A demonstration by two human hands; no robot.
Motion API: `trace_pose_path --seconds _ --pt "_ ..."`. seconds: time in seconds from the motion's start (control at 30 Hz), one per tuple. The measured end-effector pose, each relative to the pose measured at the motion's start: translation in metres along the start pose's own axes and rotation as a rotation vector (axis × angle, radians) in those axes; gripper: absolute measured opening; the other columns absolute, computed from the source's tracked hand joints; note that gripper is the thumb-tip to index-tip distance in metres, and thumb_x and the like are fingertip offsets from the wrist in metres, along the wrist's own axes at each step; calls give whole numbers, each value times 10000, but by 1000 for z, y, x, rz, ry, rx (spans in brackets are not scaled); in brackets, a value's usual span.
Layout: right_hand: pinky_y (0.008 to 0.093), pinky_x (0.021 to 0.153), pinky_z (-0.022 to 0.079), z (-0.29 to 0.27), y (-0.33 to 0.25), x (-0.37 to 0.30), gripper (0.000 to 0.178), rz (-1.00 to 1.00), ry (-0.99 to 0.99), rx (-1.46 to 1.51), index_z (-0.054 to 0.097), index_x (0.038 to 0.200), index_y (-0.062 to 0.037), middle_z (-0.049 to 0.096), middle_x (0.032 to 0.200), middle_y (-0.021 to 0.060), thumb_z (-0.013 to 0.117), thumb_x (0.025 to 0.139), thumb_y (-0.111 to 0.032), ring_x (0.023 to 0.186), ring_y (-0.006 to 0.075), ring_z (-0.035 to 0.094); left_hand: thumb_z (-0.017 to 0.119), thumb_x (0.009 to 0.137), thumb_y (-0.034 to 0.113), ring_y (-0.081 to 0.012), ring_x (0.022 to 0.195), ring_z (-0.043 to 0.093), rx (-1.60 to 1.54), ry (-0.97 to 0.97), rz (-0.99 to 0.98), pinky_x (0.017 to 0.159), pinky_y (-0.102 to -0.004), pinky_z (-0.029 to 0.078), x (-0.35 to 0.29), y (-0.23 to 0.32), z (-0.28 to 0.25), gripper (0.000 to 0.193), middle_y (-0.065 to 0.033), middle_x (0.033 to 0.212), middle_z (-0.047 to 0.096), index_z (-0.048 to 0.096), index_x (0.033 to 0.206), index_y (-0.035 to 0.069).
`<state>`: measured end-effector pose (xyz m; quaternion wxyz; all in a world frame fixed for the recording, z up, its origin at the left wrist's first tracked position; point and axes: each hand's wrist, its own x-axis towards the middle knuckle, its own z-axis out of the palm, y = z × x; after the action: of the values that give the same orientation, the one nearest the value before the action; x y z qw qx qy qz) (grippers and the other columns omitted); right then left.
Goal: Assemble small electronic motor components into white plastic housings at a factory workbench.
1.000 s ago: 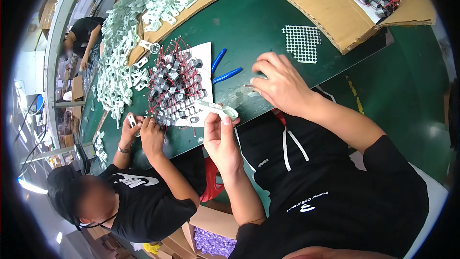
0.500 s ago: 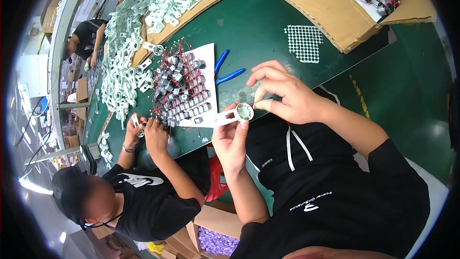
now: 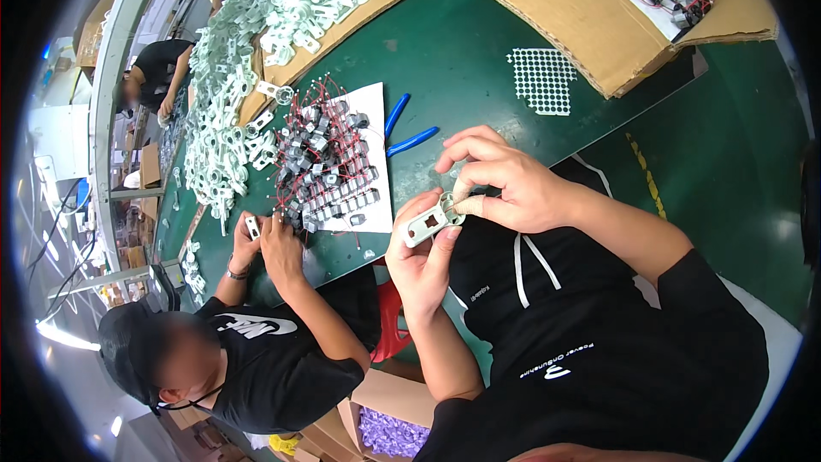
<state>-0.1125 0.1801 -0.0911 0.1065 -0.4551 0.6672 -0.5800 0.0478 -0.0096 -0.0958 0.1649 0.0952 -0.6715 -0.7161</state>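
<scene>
My left hand (image 3: 417,269) grips a pale green plastic housing (image 3: 418,229), a long piece with window-like openings and a round ring at one end. Its ring end points right, toward my right hand (image 3: 519,188). There the thumb and a finger are pinched together inside the ring; tan wraps cover their tips. Whatever sits between those fingertips is too small to make out. Left of my hands, small grey motors (image 3: 318,162) with red wires lie heaped and in rows on a white sheet (image 3: 376,218).
Blue-handled pliers (image 3: 398,130) and a sheet of round stickers (image 3: 540,81) lie on the green table (image 3: 453,43). A large pile of pale green housings (image 3: 227,111) covers the far left. Cardboard (image 3: 564,17) stands at the back right. A co-worker (image 3: 256,351) works close by on the left.
The housing has tilted in my left hand, its flat face now turned more toward me. My right fingertips have moved from the ring's edge into the ring.
</scene>
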Motion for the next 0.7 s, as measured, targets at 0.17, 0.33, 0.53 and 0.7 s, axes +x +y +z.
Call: trace_pose_path --seconds 0.17,0.33,0.53,0.7 --pt "524 1257 489 2 5 -2 111 18 -21 84 784 1020 -72 721 1471 103 888 1001 -108 1557 392 559 881 1032 -40 -252 1395 717 376 -38 194 1213 -413 571 5 11 1 534 -191 1572 718 705 1536 -28" --pt "521 1243 500 4 -2 -3 106 -24 3 19 789 1023 -75 710 1478 105 887 1003 -110 1552 392 562 879 1027 -59 -223 1353 719 125 36 40 1152 -373 591 1 8 3 494 -159 1527 733 727 1497 -44" --pt "517 1233 506 10 1 -4 96 -64 31 -63 790 1031 -82 706 1477 104 880 1009 -107 1546 393 568 883 1022 -78 -168 1273 711 49 -30 -109 1123 -343 585 -2 11 -4 516 -112 1474 726 713 1510 -65" --pt "520 1223 513 12 -4 -5 86 -57 52 20 792 1045 -85 710 1467 111 871 1014 -96 1527 390 588 877 1028 -82 -162 1261 713 77 -1 -83 1118 -332 584 -2 14 1 498 -102 1451 733 715 1499 -65"
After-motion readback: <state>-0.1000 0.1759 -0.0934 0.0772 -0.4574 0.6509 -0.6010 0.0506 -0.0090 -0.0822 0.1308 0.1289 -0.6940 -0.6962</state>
